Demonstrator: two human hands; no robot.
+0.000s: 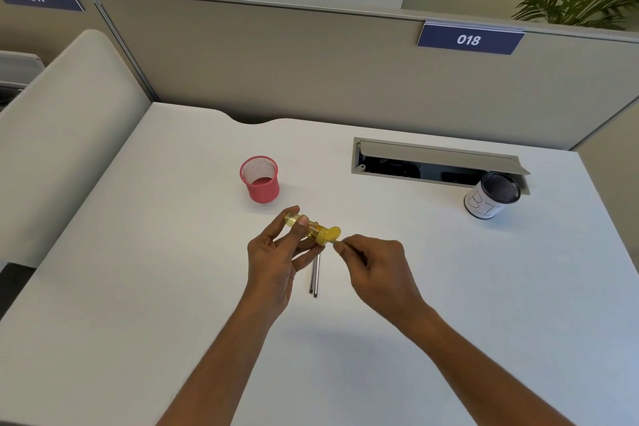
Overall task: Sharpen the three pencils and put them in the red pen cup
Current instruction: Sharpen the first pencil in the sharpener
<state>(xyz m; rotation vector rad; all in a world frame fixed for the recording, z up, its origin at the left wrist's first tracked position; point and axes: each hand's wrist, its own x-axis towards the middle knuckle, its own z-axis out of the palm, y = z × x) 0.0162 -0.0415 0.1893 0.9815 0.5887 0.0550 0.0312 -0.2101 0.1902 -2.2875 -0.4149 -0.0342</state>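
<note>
My left hand (pixel 276 259) grips a yellow see-through pencil sharpener (pixel 316 230) above the white desk, its cap end pointing right. My right hand (pixel 375 264) pinches the end of a pencil (pixel 336 243) that goes into the sharpener's cap; most of that pencil is hidden by my fingers. Two grey pencils (pixel 315 278) lie side by side on the desk just below the sharpener, partly covered by my left fingers. The red mesh pen cup (pixel 260 180) stands upright behind my hands, with nothing visible inside.
A black mesh cup with a white paper label (pixel 491 195) stands at the right. Behind it is an open cable tray (pixel 435 162) set into the desk (pixel 138 287). A beige partition with the sign 018 (pixel 468 40) closes the far side.
</note>
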